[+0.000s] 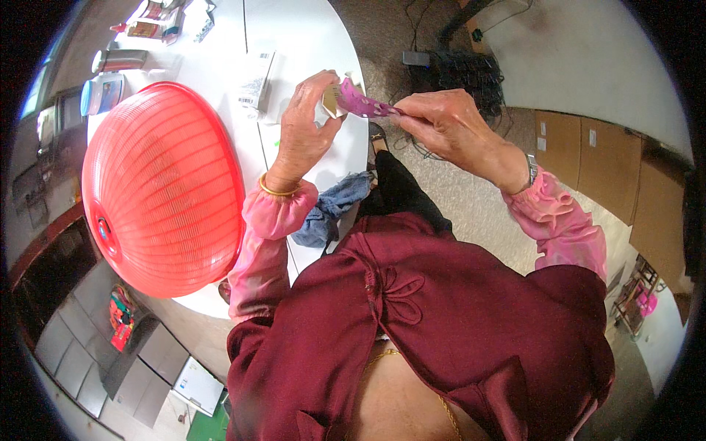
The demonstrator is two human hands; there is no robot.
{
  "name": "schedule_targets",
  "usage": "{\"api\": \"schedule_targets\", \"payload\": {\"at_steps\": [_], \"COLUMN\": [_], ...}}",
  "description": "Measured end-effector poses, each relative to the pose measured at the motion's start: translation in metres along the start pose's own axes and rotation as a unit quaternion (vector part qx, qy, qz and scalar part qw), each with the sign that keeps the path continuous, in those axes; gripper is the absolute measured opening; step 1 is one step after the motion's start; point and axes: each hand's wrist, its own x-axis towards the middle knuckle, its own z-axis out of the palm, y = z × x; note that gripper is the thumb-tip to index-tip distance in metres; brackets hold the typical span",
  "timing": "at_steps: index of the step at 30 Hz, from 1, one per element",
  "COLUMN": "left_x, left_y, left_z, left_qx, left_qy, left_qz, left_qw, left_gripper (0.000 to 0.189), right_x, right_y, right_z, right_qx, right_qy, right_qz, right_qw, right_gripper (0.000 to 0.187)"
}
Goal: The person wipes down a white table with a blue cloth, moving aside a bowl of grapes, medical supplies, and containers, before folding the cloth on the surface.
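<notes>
My left hand [309,124] holds a small opened carton [332,101] over the edge of the white round table [303,33]. A purple patterned strip [367,106] stretches from the carton's open end to my right hand [447,118], which pinches its far end between thumb and fingers. Whether the strip is a wrapper or part of the carton, I cannot tell. Left of my left hand, a white box [257,82] bearing writing and a barcode lies on the table. A crumpled blue cloth [333,209] lies near the table edge, below my left hand.
A large red ribbed plastic dome cover [165,187] takes up the table's left side. Behind it stand a blue-lidded jar [103,93], a capped container [118,59] and a red-tipped bottle [144,29]. Cardboard boxes [557,143] and bundled dark cables [469,77] are off to the right.
</notes>
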Motion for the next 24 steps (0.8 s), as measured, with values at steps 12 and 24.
{"api": "schedule_targets", "payload": {"at_steps": [12, 24], "left_x": [0.013, 0.017], "left_y": [0.005, 0.006], "left_z": [0.013, 0.005], "left_qx": [0.163, 0.197], "left_qy": [-0.068, -0.115], "left_qz": [0.102, 0.110], "left_qw": [0.979, 0.967], "left_gripper": [0.058, 0.053], "right_x": [0.027, 0.031], "right_y": [0.034, 0.048], "right_z": [0.000, 0.019], "right_qx": [0.091, 0.102], "right_qy": [-0.162, -0.175], "right_qz": [0.096, 0.062], "right_qw": [0.978, 0.977], "right_gripper": [0.024, 0.035]}}
